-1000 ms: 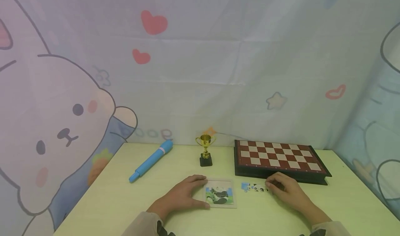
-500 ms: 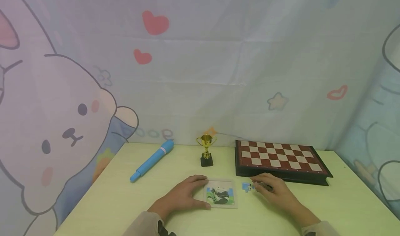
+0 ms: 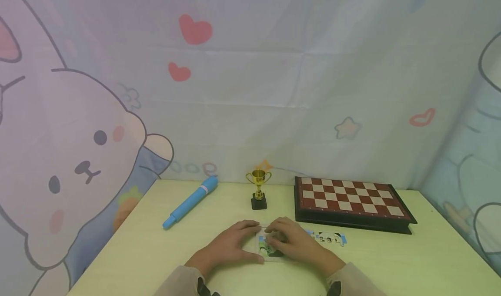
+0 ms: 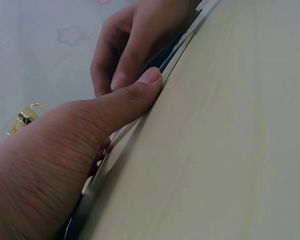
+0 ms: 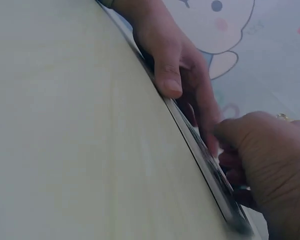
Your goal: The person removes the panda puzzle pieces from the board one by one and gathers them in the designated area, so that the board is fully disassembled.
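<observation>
In the head view, my left hand grips a small pale-framed panda jigsaw puzzle by its left side. Its thumb lies at the near corner and its fingers reach the far corner. My right hand is over the puzzle's right half, fingers bent and thumb and fingertips close together on a small puzzle piece, mostly hidden by the fingers. In the left wrist view, the left thumb presses on the frame's edge. The right wrist view has the frame edge-on, both hands at it. Loose puzzle pieces lie right of the puzzle.
A black-sided chessboard box with red and white squares sits at the back right. A small gold trophy cup stands behind the puzzle. A blue pen-shaped stick lies at the left. A printed cloth hangs behind the table.
My right hand has moved left from the loose pieces to over the framed puzzle, uncovering the pieces on the table. My left hand has stayed at the frame's left side.
</observation>
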`<state>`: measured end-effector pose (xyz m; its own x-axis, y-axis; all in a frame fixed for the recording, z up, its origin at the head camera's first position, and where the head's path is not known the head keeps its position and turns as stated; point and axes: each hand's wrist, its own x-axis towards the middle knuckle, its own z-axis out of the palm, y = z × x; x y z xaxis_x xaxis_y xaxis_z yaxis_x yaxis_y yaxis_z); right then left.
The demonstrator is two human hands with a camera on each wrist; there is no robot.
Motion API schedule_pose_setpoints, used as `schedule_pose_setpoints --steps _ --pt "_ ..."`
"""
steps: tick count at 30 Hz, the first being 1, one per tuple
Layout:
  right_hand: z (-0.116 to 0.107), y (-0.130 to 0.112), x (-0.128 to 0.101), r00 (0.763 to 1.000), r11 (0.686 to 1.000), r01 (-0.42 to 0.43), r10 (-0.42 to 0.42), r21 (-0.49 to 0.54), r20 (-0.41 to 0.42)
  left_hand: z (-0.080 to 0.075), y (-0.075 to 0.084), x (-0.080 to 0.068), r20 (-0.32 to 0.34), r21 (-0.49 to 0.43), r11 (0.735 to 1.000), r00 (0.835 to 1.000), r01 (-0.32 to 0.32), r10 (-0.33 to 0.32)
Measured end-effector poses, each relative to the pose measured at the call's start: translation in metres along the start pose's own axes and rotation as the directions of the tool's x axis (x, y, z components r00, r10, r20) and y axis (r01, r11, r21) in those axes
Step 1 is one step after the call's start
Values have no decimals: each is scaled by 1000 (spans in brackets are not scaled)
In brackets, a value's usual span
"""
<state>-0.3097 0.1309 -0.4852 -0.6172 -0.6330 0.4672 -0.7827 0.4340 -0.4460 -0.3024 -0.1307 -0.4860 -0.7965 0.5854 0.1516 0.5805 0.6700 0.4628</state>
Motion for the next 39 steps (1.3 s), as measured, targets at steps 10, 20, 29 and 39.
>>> schedule_pose_setpoints --steps 10,20,29,39 --pt "10 -3 12 998 992 -41 46 -121 36 0 -2 0 -6 14 1000 1000 -16 16" --pt "10 0 11 998 996 -57 59 -63 25 0 -1 1 -2 14 1000 1000 -8 8" --pt "10 -3 8 992 992 -126 125 30 34 -1 0 0 14 14 1000 1000 -16 16" --pt "10 -1 9 999 998 38 -39 48 10 0 -1 0 -4 5 1000 1000 -6 6"
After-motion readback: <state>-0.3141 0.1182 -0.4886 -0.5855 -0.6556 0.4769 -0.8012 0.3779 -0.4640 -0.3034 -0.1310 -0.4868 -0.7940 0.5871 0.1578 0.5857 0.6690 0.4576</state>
